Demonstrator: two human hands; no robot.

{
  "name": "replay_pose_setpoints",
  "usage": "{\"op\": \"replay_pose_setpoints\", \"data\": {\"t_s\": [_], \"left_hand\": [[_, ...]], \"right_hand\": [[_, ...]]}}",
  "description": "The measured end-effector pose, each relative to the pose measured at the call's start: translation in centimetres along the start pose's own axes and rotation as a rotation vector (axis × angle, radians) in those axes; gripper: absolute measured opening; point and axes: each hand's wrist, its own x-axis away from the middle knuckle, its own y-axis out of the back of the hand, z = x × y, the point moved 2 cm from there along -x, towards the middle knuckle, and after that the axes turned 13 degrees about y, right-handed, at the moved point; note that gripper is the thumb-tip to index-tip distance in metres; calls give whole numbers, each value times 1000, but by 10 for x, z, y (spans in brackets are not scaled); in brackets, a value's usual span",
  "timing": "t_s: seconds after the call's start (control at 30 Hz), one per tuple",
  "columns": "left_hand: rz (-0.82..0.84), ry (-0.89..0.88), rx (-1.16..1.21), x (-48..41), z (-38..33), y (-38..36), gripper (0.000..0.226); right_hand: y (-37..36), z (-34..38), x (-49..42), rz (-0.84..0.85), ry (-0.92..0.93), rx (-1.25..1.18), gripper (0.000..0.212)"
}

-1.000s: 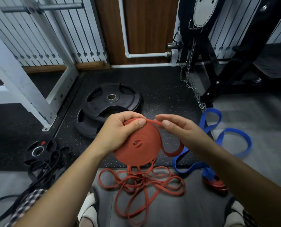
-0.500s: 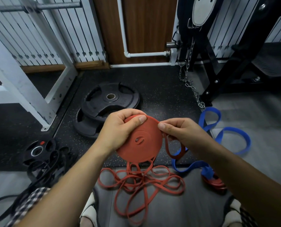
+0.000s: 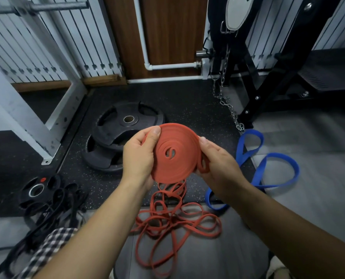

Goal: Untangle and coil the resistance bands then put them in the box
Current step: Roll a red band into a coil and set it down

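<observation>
A flat spiral coil of red resistance band [image 3: 174, 153] is held up between both hands over the floor. My left hand [image 3: 140, 158] grips its left edge, thumb across the top rim. My right hand [image 3: 217, 164] holds the right edge and a loose loop of the same band. From the coil's underside, red strands hang down into a tangled pile of thin red bands [image 3: 173, 224] on the floor. A wide blue band [image 3: 268, 164] lies looped on the floor to the right. Black bands [image 3: 54, 210] lie tangled at the lower left. No box is in view.
Two stacked black weight plates [image 3: 117, 141] lie on the rubber mat behind the coil. A small black plate [image 3: 35, 190] sits at the left. A white rack leg [image 3: 26, 117] stands left, a black machine frame with a hanging chain [image 3: 226, 101] right.
My right hand has moved from the coil's top, where it pinched the band's free end, down to the right edge, laying another turn on. The coil is now tilted to face the camera.
</observation>
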Motion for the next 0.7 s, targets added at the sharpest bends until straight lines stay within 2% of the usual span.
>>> {"op": "replay_pose_setpoints", "data": {"t_s": [0.13,0.2,0.33,0.5,0.7], "left_hand": [[5,76,110,2,2,-10,13],[6,82,132,3,3,-14,14],[-5,95,147,4,6,-16,15],[-15,106,153,1,2,-16,13],[-15,79,147,0,0,-13,12]], "right_hand": [[4,4,1,-94,61,48,35],[4,4,0,-89,69,-4,30],[7,1,1,-116,123,74,19],[10,8,2,-47,191,251,13],[11,14,4,-1,242,331,21]]}}
